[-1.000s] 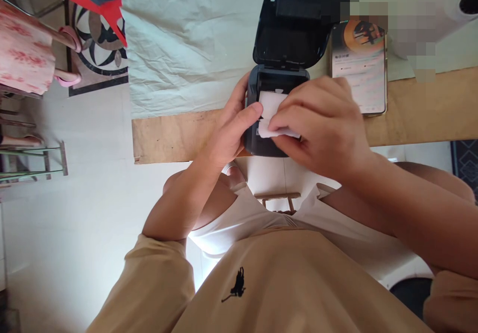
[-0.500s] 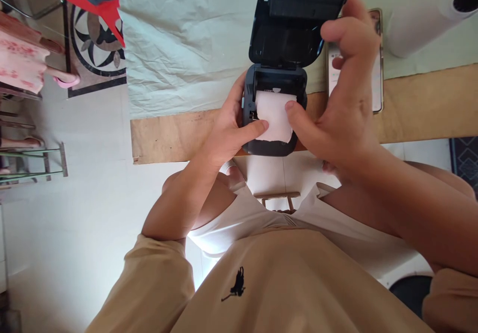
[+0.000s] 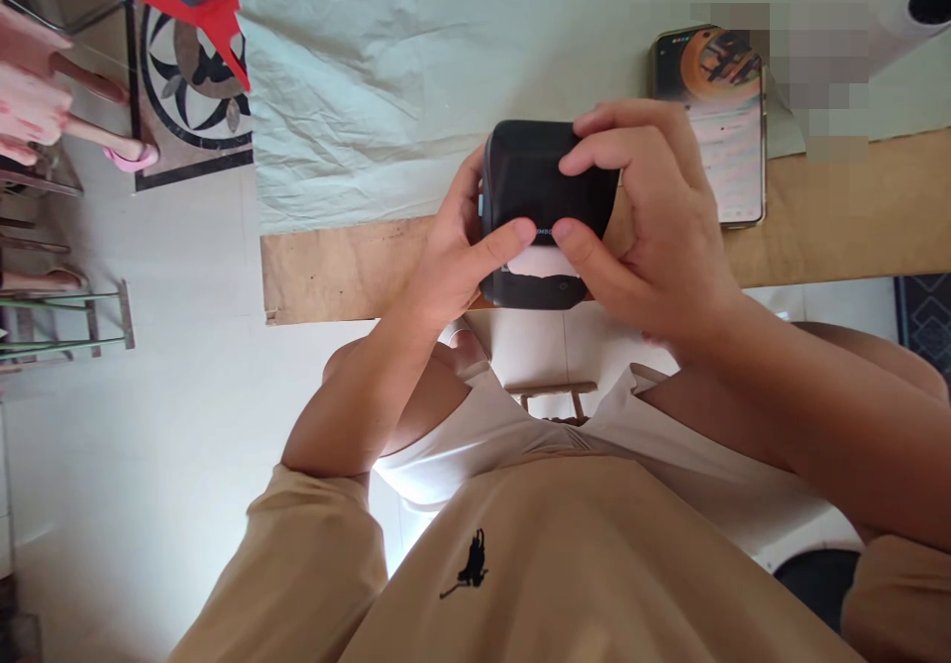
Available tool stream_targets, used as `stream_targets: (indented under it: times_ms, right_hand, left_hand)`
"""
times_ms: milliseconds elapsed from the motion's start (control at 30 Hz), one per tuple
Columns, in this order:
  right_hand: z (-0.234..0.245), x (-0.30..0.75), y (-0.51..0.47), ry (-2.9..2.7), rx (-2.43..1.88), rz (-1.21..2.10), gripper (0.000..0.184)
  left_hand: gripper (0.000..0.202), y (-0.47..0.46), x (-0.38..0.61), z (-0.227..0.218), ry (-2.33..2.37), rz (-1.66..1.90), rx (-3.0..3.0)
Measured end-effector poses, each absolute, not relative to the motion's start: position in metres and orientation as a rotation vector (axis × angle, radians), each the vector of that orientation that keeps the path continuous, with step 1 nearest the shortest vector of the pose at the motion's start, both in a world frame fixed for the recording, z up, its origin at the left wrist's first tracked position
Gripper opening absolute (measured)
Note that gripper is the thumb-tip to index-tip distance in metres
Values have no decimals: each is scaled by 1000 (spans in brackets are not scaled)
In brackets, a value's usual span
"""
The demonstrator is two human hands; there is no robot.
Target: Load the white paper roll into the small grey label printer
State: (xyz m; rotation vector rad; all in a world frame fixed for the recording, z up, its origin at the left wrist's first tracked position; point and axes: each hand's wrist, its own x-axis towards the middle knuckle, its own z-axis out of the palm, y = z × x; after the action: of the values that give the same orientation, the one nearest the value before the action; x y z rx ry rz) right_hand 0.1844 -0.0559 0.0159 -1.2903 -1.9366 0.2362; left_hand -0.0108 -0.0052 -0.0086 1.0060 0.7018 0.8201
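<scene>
A small black label printer [image 3: 548, 182] sits at the table's near edge with its lid down. A white paper strip [image 3: 542, 261] sticks out of the slot at its front. My left hand [image 3: 472, 247] grips the printer's left side, its thumb on the front edge of the lid and its fingers behind the casing. On the right, my right hand [image 3: 654, 212] is curled over the printer, thumb on the lid's front edge and fingertips on its top. The paper inside the printer is hidden by the lid.
A lit phone [image 3: 724, 138] lies right of the printer on the pale green cloth [image 3: 357, 88]. A white cylindrical object [image 3: 902, 24] stands farther right. Bare wood [image 3: 334, 272] forms the table's front edge. Another person's legs [image 3: 100, 133] and a red chair [image 3: 185, 14] are at left.
The printer's lid has swung down from upright to closed over the paper roll. My right hand came down with it onto the top. My left hand has kept its grip.
</scene>
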Motion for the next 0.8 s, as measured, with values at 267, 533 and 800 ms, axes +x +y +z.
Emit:
stream_targets:
  times_ms: [267, 533, 800]
  right_hand:
    - [20, 189, -55, -1915, -1335, 503, 47]
    - [27, 186, -55, -1772, -1494, 813, 59]
    - [18, 186, -51, -1758, -1455, 811, 60]
  left_hand:
    - [46, -9, -10, -6, 716, 819, 1007]
    - [34, -14, -10, 5, 697, 830, 992]
    - [51, -8, -11, 0, 719, 843, 1021]
